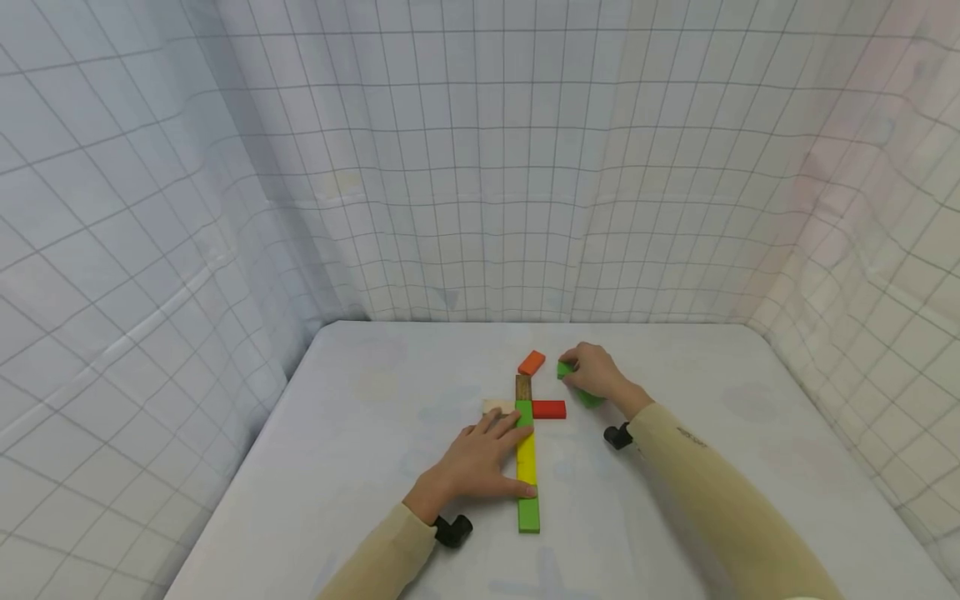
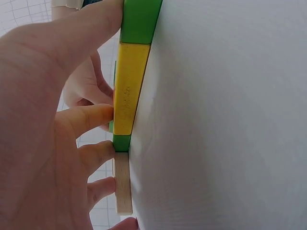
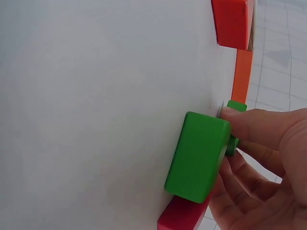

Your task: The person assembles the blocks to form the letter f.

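The left hand (image 1: pixel 480 458) is lying flat on the table (image 1: pixel 360 433) with its fingers straight, pressing against the side of a line of blocks just to its right. The thumb is touching the near green block (image 1: pixel 528 514), and the fingertips (image 2: pixel 96 117) are pushing on the yellow block (image 1: pixel 527 458) and on the far green block (image 1: pixel 524 412) beyond it. The smallest fingers are lying beside a pale block (image 1: pixel 497 406), which is sitting just past the fingertips and touching the line from the left. In the left wrist view the yellow block (image 2: pixel 128 86) is sitting between the two green ones, end to end, with the pale block (image 2: pixel 123 182) next along.

Beyond the far green block, a brown block (image 1: pixel 522 387) is continuing the line away from the hand. A red block (image 1: pixel 549 409) is lying crosswise, touching the line on the side opposite the left hand. An orange block (image 1: pixel 532 362) is lying tilted, just past the brown one.

The right hand (image 1: pixel 596 375) is gripping a green block (image 1: pixel 564 369), with curled fingers on it and its thumb (image 3: pixel 259 127) pressed on the end. This green block (image 3: pixel 199 155) is resting on the table, right of the orange block and well apart from the left hand. In the right wrist view a second red block (image 3: pixel 180 218) is showing under the palm, partly hidden, next to the held green one.
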